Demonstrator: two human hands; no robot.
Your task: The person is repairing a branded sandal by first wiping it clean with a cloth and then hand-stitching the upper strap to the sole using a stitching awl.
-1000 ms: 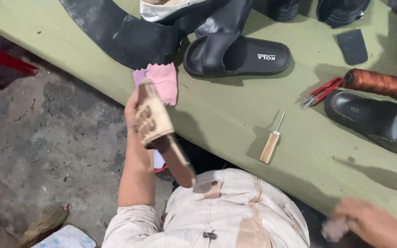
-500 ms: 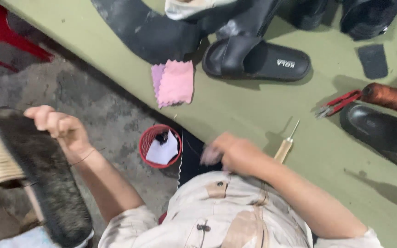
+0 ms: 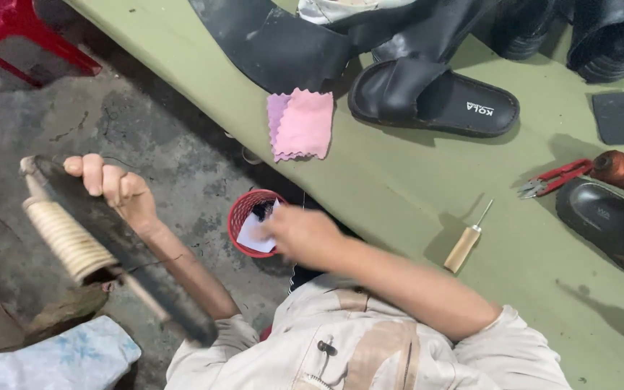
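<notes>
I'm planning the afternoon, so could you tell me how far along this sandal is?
Done: the sandal has its pale strap on. In hand: the left hand holds it up; the right hand, blurred, is over the red basket. Left: hard to judge; the awl lies untouched.

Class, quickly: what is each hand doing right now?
Left hand: closed on a dark sandal sole.
Right hand: blurred over the red basket; grip cannot be told.

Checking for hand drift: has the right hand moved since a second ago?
Yes. The right hand has swung from the table's right edge to the red basket beside the green table.
</notes>
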